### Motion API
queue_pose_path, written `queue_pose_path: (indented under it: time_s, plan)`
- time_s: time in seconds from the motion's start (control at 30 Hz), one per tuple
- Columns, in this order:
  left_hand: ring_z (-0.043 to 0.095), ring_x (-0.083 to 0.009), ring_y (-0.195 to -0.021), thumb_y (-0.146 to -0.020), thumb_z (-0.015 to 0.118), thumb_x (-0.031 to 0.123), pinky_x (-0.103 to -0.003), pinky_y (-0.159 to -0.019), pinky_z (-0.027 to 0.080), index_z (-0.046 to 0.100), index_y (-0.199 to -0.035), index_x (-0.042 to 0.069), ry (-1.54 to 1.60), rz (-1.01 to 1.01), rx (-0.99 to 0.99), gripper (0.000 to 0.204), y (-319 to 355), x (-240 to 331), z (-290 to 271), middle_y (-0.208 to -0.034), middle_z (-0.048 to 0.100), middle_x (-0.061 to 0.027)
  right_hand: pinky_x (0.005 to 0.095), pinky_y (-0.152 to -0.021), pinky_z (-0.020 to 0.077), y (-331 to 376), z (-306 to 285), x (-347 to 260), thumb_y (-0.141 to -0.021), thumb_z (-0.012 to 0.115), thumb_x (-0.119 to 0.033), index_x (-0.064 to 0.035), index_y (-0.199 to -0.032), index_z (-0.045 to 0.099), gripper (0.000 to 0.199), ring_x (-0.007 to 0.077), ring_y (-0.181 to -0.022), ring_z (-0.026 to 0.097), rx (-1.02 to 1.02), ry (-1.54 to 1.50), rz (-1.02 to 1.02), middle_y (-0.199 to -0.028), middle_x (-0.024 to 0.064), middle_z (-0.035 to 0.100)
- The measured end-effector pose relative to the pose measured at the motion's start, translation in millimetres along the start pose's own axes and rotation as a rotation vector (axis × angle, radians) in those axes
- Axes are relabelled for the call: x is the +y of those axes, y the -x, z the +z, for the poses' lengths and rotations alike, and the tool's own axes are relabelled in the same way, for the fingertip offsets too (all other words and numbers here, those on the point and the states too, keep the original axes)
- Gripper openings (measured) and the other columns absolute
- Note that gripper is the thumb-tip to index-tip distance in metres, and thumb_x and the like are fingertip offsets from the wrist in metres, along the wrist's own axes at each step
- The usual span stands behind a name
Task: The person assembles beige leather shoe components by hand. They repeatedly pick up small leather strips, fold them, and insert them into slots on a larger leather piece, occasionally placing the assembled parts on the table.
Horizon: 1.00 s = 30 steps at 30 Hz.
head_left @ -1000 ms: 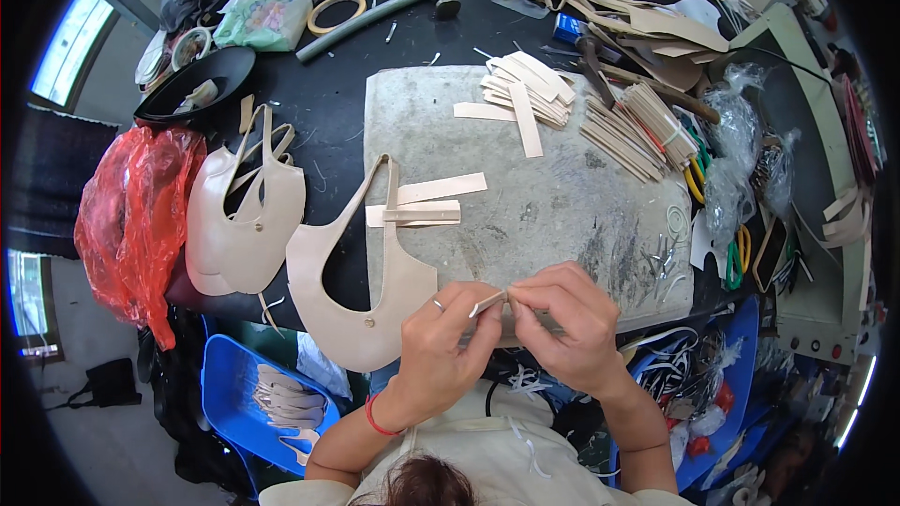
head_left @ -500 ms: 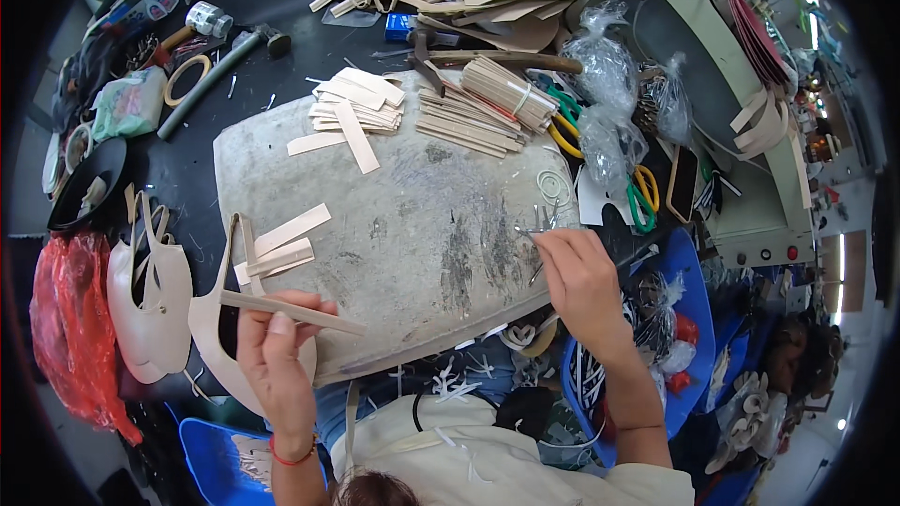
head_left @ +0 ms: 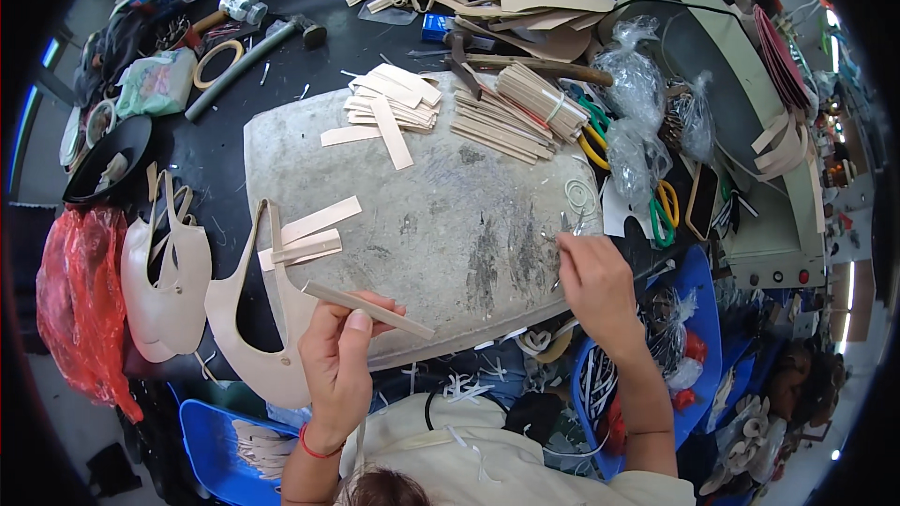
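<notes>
Right hand (head_left: 600, 283) moved to thin metal pieces (head_left: 578, 223), hold unclear, left fingers (head_left: 356, 326) pinching flat beige strip (head_left: 401, 320)

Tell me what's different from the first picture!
The right hand left the beige strip and moved right, to small metal pieces on the grey mat. The left hand still holds the strip. The tied strip bundle stayed put.
</notes>
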State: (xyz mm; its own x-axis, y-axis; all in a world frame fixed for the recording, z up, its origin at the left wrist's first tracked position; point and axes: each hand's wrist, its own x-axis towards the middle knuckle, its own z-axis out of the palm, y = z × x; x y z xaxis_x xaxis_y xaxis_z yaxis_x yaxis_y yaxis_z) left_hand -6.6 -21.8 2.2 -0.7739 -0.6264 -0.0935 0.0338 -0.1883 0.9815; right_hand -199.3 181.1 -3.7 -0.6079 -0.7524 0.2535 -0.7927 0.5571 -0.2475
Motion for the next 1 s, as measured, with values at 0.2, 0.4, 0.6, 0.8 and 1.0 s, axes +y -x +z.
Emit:
queue_pose_path:
  time_s: [0.2, 0.4, 0.6, 0.8, 1.0]
  plan:
    - [0.065, -0.0209, -0.09, -0.098, 0.04, 0.008, -0.032, -0.08, 0.054, 0.055, -0.1, -0.007, 0.029, 0.023, 0.005, 0.021, 1.6, -5.3, 2.2, -0.099, 0.061, -0.0139, 0.0368, -0.073, 0.0469, -3.8, 7.9, -13.3, -0.074, 0.058, 0.0, 0.0004, -0.101, 0.059, 0.028, 0.0277, -0.086, 0.057, -0.191, 0.373, 0.001, -0.088, 0.011, 0.06]
    - [0.065, -0.0205, -0.091, -0.098, 0.04, 0.007, -0.032, -0.082, 0.055, 0.055, -0.101, -0.008, 0.078, -0.076, -0.004, 0.021, 2.0, -5.5, 0.0, -0.099, 0.062, -0.0142, 0.0274, -0.07, 0.0472, -11.3, -8.9, -16.3, -0.078, 0.06, 0.004, 0.001, -0.098, 0.064, 0.021, 0.0191, -0.078, 0.059, -0.032, -0.415, 0.257, -0.088, 0.0095, 0.061]
    - [0.065, -0.0188, -0.091, -0.098, 0.041, 0.007, -0.032, -0.082, 0.056, 0.053, -0.101, -0.008, 0.154, -0.168, -0.045, 0.019, -7.1, -17.2, 8.5, -0.098, 0.062, -0.0137, 0.0239, -0.068, 0.0477, -10.2, 8.1, -74.4, -0.085, 0.062, 0.003, 0.0011, -0.101, 0.066, 0.017, 0.0105, -0.078, 0.06, -0.212, -1.104, 0.324, -0.09, 0.0063, 0.065]
    - [0.064, -0.017, -0.091, -0.099, 0.042, 0.007, -0.03, -0.081, 0.056, 0.053, -0.099, -0.008, 0.133, -0.156, -0.03, 0.019, -8.2, -21.1, 5.6, -0.098, 0.062, -0.0135, 0.0246, -0.072, 0.0524, -8.5, 22.2, -99.3, -0.083, 0.067, 0.002, 0.0009, -0.103, 0.065, 0.02, 0.0106, -0.082, 0.063, -0.274, -1.225, 0.355, -0.09, 0.0072, 0.067]
    - [0.063, -0.015, -0.09, -0.098, 0.042, 0.007, -0.029, -0.08, 0.056, 0.054, -0.101, -0.007, 0.163, -0.127, -0.018, 0.018, -5.9, -21.4, 5.4, -0.097, 0.062, -0.0119, 0.0226, -0.076, 0.0494, -10.2, 24.0, -101.6, -0.084, 0.063, 0.008, 0.0032, -0.105, 0.059, 0.022, 0.0098, -0.086, 0.06, -0.353, -1.207, 0.388, -0.093, 0.0064, 0.063]
